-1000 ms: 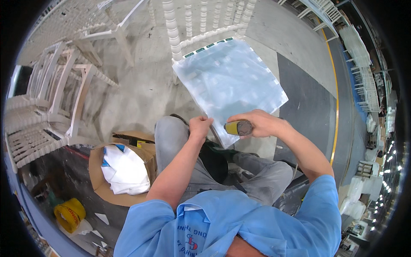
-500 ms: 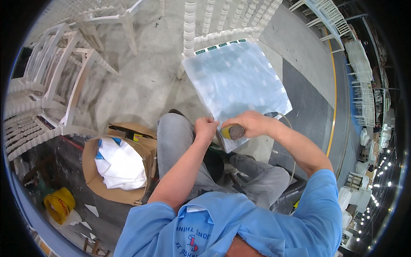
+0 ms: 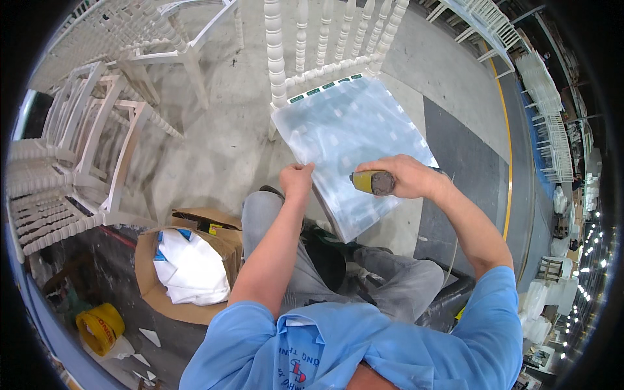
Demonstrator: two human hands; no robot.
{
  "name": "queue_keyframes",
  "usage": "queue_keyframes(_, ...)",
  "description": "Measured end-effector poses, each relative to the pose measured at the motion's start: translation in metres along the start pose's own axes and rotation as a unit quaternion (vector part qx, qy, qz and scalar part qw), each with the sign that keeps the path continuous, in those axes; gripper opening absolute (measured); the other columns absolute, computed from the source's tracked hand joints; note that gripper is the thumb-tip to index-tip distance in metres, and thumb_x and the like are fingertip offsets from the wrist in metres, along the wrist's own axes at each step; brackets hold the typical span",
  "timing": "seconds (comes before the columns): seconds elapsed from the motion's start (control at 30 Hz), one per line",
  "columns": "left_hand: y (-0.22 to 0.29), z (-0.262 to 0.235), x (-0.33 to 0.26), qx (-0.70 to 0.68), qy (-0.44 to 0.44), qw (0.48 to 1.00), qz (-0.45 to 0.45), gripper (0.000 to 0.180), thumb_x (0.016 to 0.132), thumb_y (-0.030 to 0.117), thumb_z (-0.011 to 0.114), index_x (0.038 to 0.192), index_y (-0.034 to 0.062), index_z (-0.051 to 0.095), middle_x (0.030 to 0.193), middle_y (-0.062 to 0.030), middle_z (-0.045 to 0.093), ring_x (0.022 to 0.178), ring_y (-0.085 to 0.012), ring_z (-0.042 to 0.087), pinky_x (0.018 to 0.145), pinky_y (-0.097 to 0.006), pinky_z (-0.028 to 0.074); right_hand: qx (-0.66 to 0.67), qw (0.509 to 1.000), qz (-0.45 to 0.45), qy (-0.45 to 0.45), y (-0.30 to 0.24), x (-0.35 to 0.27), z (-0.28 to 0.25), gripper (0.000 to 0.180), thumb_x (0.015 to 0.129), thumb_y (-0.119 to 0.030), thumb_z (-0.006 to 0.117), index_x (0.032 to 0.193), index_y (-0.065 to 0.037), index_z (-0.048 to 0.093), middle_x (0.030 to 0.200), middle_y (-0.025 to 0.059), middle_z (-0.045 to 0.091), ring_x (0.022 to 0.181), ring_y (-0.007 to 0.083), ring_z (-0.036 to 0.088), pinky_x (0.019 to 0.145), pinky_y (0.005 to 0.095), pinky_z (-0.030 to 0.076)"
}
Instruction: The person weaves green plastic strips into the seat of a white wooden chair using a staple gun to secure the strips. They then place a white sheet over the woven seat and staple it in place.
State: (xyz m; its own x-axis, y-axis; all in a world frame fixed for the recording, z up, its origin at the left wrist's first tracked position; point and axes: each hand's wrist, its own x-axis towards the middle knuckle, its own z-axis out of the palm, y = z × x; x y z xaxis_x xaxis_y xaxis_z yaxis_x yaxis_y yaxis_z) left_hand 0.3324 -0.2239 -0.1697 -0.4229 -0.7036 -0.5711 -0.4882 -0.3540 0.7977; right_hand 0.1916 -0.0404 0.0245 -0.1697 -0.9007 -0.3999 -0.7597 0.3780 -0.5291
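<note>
A white chair [image 3: 273,55] with turned spindles stands in front of me, its seat covered by a translucent plastic sheet [image 3: 354,130]. My left hand [image 3: 297,179] is closed in a pinch on the sheet's left edge, at the side of the seat. In my right hand [image 3: 413,177] is a yellow and grey air stapler [image 3: 374,182], held just above the near part of the seat, its nose pointing left. A thin hose [image 3: 453,250] runs down behind my right forearm. Green-and-white pieces [image 3: 328,86] line the sheet's far edge by the spindles.
An open cardboard box [image 3: 153,286] holding a white bag [image 3: 192,270] stands left of my legs. A yellow bucket [image 3: 101,328] lies beyond it near white scraps. White chair frames [image 3: 123,149] are stacked at left, and more chairs [image 3: 549,123] line the right.
My left hand has moved along the sheet's edge, farther from me. My right hand has lifted the stapler away from the edge, to the right and over the seat.
</note>
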Motion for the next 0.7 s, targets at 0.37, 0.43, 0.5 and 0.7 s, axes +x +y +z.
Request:
queue_keyframes(0.37, -0.019, 0.002, 0.020, -0.119, -0.053, 0.992, -0.006, 0.017, 0.086, 0.011, 0.081, 0.080, -0.0001, 0.070, 0.075, 0.0000, 0.063, 0.067, -0.0103, 0.053, 0.060, -0.030, 0.042, 0.052, 0.994, -0.026, -0.093, 0.004, 0.084, 0.016, 0.071, 0.079, -0.012, 0.086, 0.143, -0.021, 0.058, 0.118, 0.0130, 0.074, 0.105, 0.0355, 0.071, 0.089, 0.0445, 0.057)
queue_keyframes(0.43, -0.023, 0.001, 0.021, -0.134, -0.061, 0.989, -0.012, 0.016, 0.086, 0.011, 0.080, 0.081, -0.0001, 0.070, 0.075, 0.0004, 0.063, 0.067, -0.0101, 0.053, 0.060, -0.030, 0.042, 0.051, 0.993, -0.029, -0.105, 0.005, 0.094, 0.021, 0.072, 0.078, -0.011, 0.087, 0.143, -0.020, 0.058, 0.117, 0.0130, 0.075, 0.103, 0.0346, 0.072, 0.088, 0.0437, 0.057)
queue_keyframes(0.5, -0.022, 0.002, 0.020, -0.149, -0.069, 0.986, -0.017, 0.016, 0.086, 0.012, 0.080, 0.082, -0.0002, 0.071, 0.075, 0.0007, 0.063, 0.067, -0.0099, 0.053, 0.060, -0.030, 0.042, 0.042, 0.993, -0.040, -0.106, 0.009, 0.100, 0.026, 0.071, 0.078, -0.012, 0.087, 0.143, -0.021, 0.058, 0.114, 0.0131, 0.076, 0.101, 0.0344, 0.073, 0.086, 0.0435, 0.057)
queue_keyframes(0.7, -0.016, 0.002, 0.021, -0.096, -0.074, 0.992, -0.027, 0.016, 0.085, 0.013, 0.081, 0.084, -0.0008, 0.072, 0.078, -0.0007, 0.066, 0.071, -0.0097, 0.055, 0.062, -0.030, 0.044, 0.040, 0.990, -0.021, -0.135, 0.014, 0.108, 0.032, 0.071, 0.080, -0.020, 0.086, 0.144, -0.027, 0.056, 0.110, 0.0139, 0.075, 0.103, 0.0375, 0.070, 0.088, 0.0464, 0.056)
